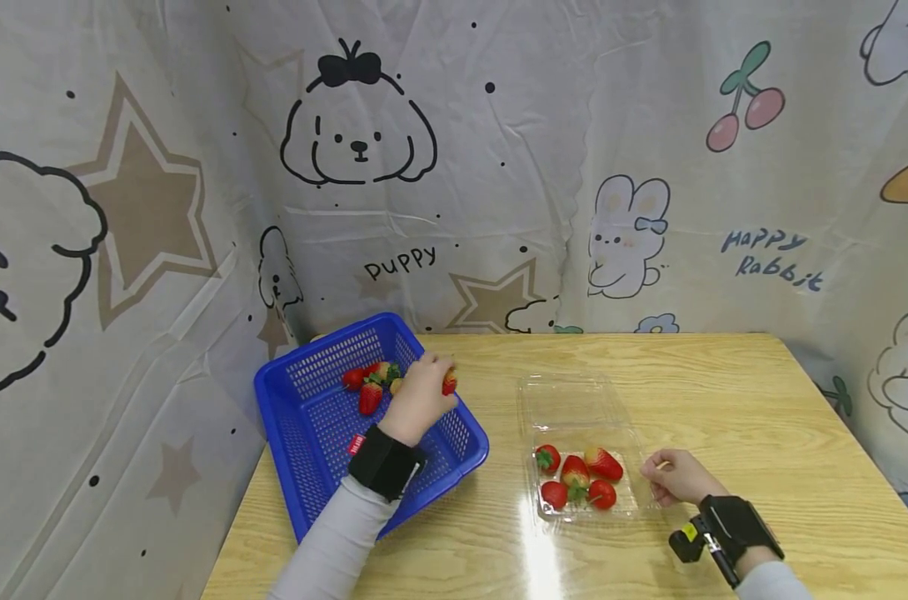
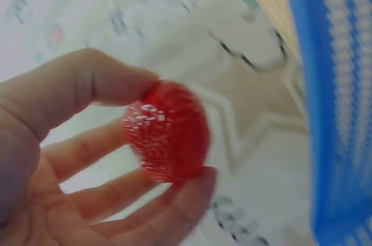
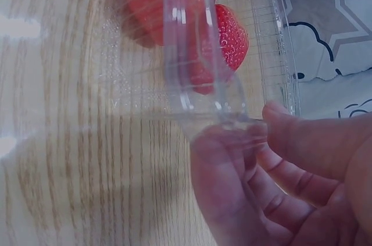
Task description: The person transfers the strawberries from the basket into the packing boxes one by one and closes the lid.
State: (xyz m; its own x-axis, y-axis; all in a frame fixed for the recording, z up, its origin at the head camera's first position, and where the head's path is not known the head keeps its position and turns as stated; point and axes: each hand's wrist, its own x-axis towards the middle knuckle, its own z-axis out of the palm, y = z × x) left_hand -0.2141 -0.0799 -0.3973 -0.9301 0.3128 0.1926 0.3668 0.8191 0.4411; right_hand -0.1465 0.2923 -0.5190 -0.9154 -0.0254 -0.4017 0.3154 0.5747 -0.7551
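My left hand (image 1: 421, 397) is above the right side of a blue plastic basket (image 1: 283, 442), pinching a red strawberry (image 2: 168, 132) between thumb and fingers. Several more strawberries (image 1: 370, 398) lie in the basket's far part, some partly hidden by the hand. On the table to the right sits a clear plastic clamshell box (image 1: 566, 408) with its lid folded back and several strawberries (image 1: 575, 472) inside. My right hand (image 1: 677, 477) pinches the box's right edge between thumb and forefinger, as the right wrist view shows up close.
The basket stands tilted at the left of the light wooden table (image 1: 709, 392), near the curtain. A printed curtain (image 1: 499, 208) hangs behind and along the left side. Bare tabletop shows between basket and box, and to the right of the box.
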